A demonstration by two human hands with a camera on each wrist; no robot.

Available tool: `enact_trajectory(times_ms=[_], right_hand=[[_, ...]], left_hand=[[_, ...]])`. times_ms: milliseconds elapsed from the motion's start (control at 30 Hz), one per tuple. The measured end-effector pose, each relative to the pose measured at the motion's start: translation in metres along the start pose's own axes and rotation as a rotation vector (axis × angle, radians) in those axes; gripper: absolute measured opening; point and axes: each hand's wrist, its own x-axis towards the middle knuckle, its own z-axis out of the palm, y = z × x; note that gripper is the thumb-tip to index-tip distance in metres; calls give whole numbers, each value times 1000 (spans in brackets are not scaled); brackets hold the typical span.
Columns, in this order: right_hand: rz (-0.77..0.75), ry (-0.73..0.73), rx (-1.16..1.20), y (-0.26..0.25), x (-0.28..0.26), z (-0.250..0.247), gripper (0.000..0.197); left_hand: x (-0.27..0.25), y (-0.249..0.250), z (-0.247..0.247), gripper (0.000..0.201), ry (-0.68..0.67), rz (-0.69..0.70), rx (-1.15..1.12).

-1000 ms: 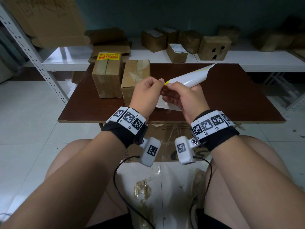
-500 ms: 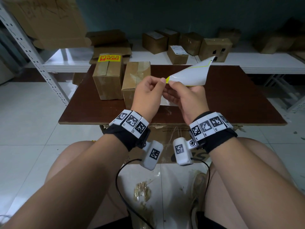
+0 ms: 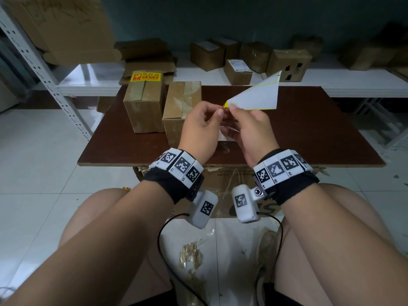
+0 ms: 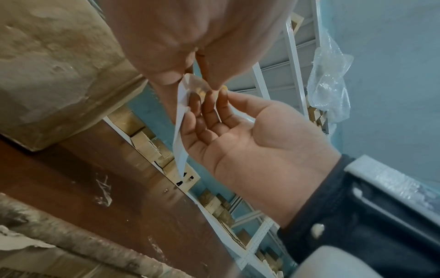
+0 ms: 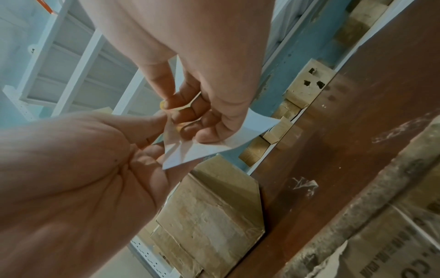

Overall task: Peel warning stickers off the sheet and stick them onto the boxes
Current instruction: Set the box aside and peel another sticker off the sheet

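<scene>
Both hands hold a white-backed sticker sheet [image 3: 256,98] with a yellow edge above the brown table [image 3: 309,129]. My left hand [image 3: 221,110] pinches the yellow corner of a sticker [image 3: 225,105] between thumb and forefinger. Just to its right, my right hand [image 3: 231,109] grips the sheet, which fans up and to the right. In the left wrist view the sheet [image 4: 179,135] hangs between the fingers of both hands. In the right wrist view it [image 5: 209,148] lies creased against my right palm. Two cardboard boxes stand at the table's left: one [image 3: 143,107] carries a yellow-red sticker [image 3: 145,76], the nearer one [image 3: 181,107] shows none.
Behind the table, a white shelf [image 3: 353,78] carries several small cardboard boxes [image 3: 207,55]. A perforated metal rack post [image 3: 44,69] stands at the left. A torn carton [image 3: 220,184] sits under the table's front edge. Crumpled tape scrap [image 3: 189,255] lies on the tiled floor between my knees.
The sheet has uncurled and turned from a rolled shape into a flat fan pointing up and right. My hands stayed together over the table, with the left fingers now at the yellow corner.
</scene>
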Motion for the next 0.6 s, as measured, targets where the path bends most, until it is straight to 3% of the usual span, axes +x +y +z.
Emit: enact_trajectory(times_ms=[300, 600], right_hand=[[-19, 48, 50, -4, 0, -3, 14], [-101, 33, -188, 3, 5, -8, 26]], left_hand=[[0, -2, 1, 21, -3, 45, 3], [-1, 5, 1, 21, -5, 12, -23]])
